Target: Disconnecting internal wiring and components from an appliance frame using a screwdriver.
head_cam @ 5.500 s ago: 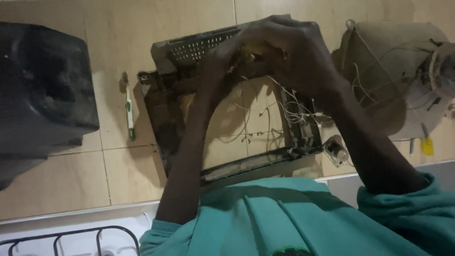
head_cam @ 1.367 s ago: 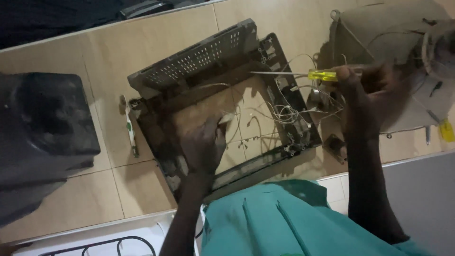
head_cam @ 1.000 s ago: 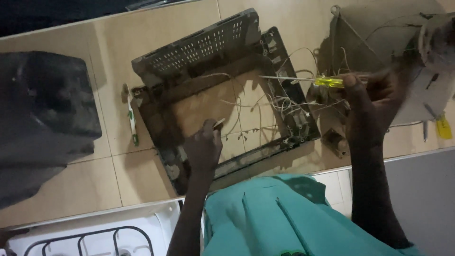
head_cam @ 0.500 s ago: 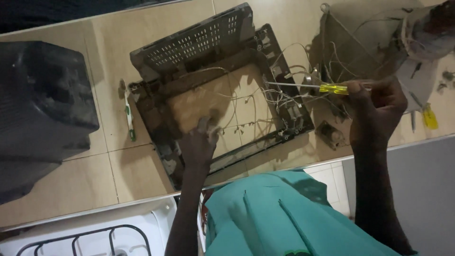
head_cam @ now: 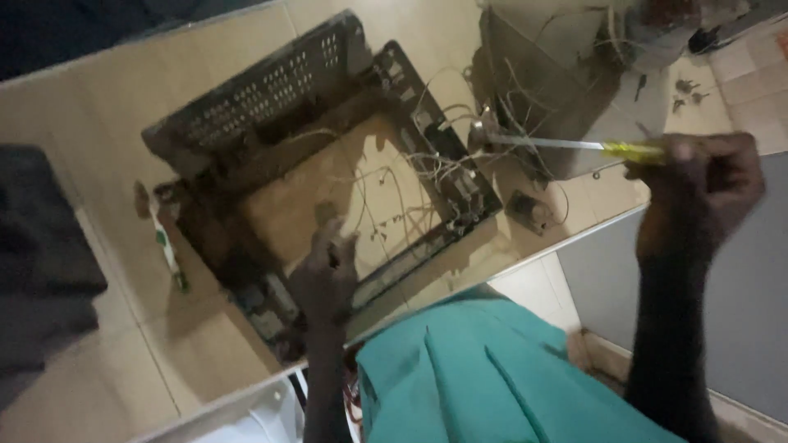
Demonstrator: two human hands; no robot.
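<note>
My right hand (head_cam: 698,184) grips the screwdriver (head_cam: 566,146) tight, tip at the wires (head_cam: 427,164). My left hand (head_cam: 324,275) rests, fingers loose, on the frame (head_cam: 271,107) on the floor. I should steady the frame first and go slow.

Beige tiled floor (head_cam: 98,123) in dim warm light, grey mat (head_cam: 739,328), dark bulky object (head_cam: 41,246) at left
</note>
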